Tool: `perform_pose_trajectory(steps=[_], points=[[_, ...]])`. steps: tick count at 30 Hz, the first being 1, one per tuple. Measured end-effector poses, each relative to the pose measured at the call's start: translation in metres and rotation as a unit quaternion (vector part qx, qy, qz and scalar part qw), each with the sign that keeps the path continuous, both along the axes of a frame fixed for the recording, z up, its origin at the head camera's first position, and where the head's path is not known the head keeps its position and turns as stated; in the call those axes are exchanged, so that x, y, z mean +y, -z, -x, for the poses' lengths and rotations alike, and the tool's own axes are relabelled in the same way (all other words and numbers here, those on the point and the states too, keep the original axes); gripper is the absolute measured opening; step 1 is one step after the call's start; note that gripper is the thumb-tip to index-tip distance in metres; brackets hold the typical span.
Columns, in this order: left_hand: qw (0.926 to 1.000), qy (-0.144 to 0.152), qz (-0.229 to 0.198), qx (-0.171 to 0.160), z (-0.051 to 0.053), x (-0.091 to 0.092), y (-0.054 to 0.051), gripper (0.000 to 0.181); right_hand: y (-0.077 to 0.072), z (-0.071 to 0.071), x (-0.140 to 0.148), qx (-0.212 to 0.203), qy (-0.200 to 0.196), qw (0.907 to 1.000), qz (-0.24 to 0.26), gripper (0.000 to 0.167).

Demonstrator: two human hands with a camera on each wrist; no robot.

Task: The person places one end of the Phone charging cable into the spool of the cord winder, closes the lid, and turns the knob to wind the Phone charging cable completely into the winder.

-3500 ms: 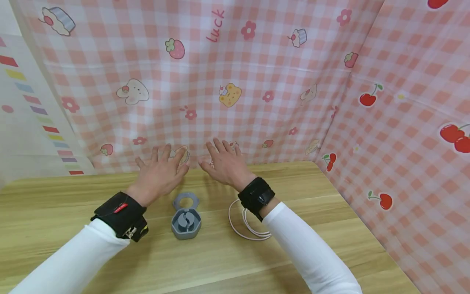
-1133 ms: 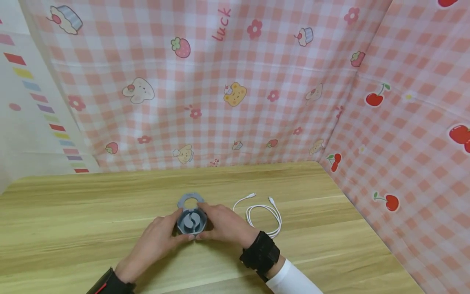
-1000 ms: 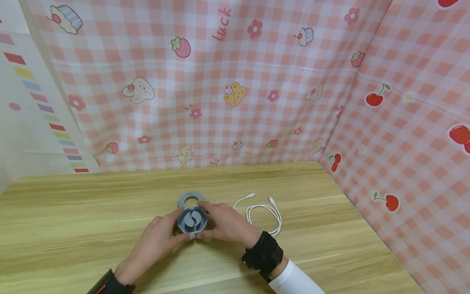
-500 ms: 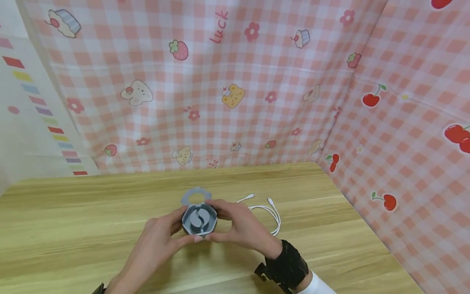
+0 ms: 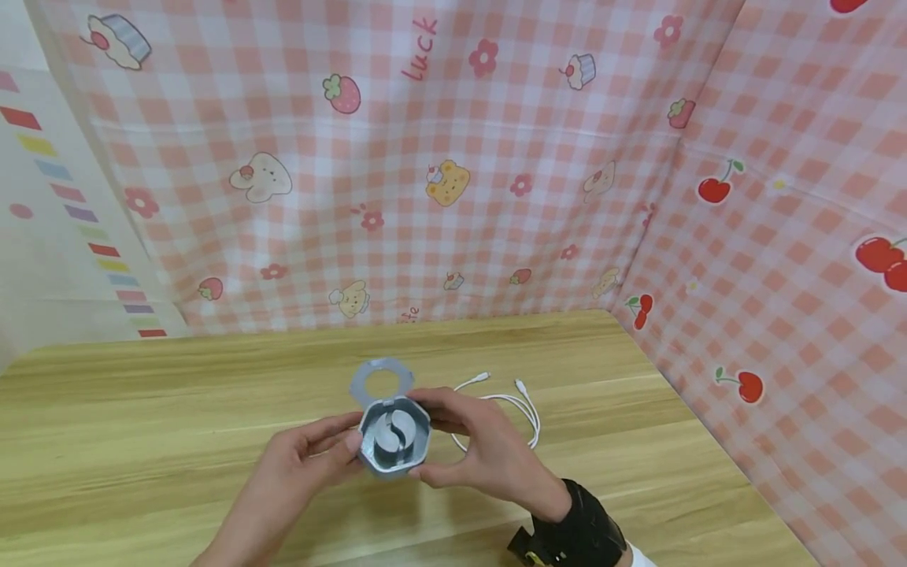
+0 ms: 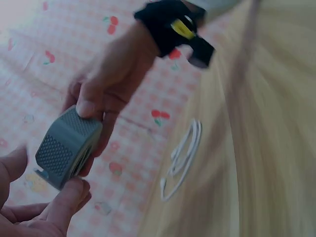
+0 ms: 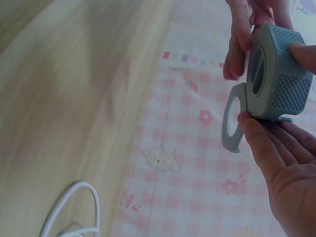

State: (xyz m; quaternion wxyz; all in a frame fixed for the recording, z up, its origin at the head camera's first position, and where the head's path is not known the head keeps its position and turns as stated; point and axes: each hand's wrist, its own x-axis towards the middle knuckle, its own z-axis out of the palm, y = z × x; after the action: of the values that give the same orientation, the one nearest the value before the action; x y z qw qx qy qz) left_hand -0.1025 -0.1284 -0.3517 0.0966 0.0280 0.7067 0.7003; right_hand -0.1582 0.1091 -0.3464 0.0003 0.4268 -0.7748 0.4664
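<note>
A grey hexagonal cable winder case (image 5: 394,438) is held above the table, its open face toward the head view. Inside is a round split core. A ring-shaped lid (image 5: 363,386) hangs out on the far side. My right hand (image 5: 496,461) grips the case from the right, thumb on one textured side and fingers on another, as the right wrist view shows. My left hand (image 5: 290,468) is at the left side; its fingertips (image 6: 74,190) touch the case's edge, while its thumb (image 6: 15,163) stands apart from it in the left wrist view.
A coiled white charging cable (image 5: 520,403) lies on the wooden table (image 5: 177,409), right of the case and partly behind my right hand. Pink checked cloth (image 5: 397,134) covers the back and right walls. A black band (image 5: 581,528) is on the right wrist.
Both hands came down from the back of the table to the case, took hold and raised it toward the head view. The left thumb moved from the near edge to the left side.
</note>
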Motion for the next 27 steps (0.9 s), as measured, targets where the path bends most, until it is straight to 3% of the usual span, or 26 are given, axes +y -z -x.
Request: perform_pose_trajectory(steps=[4,10,17,21,24,27], points=[[0.993,0.066,-0.093,-0.03,0.003,-0.003,0.004,0.063,0.002,-0.002,-0.003,0.009,0.0,0.9999,0.013,0.064],[0.9785,0.098,-0.172,-0.058,0.005,-0.006,0.008,0.062,0.003,-0.005,-0.007,0.018,0.002,0.9997,0.014,0.065],[0.9712,0.115,-0.198,-0.068,0.008,-0.009,0.01,0.059,-0.003,-0.001,-0.003,0.055,-0.012,0.9982,-0.02,0.066],[0.9667,0.149,-0.195,-0.071,0.008,-0.01,0.012,0.054,-0.012,0.003,0.007,0.079,-0.035,0.9954,-0.043,0.064],[0.955,0.204,-0.203,-0.072,0.007,-0.01,0.014,0.046,-0.016,0.006,0.012,0.099,-0.082,0.9898,-0.061,0.059],[0.9345,0.264,-0.229,-0.069,0.007,-0.008,0.015,0.039,-0.018,0.008,0.014,0.099,-0.148,0.9817,-0.067,0.054]])
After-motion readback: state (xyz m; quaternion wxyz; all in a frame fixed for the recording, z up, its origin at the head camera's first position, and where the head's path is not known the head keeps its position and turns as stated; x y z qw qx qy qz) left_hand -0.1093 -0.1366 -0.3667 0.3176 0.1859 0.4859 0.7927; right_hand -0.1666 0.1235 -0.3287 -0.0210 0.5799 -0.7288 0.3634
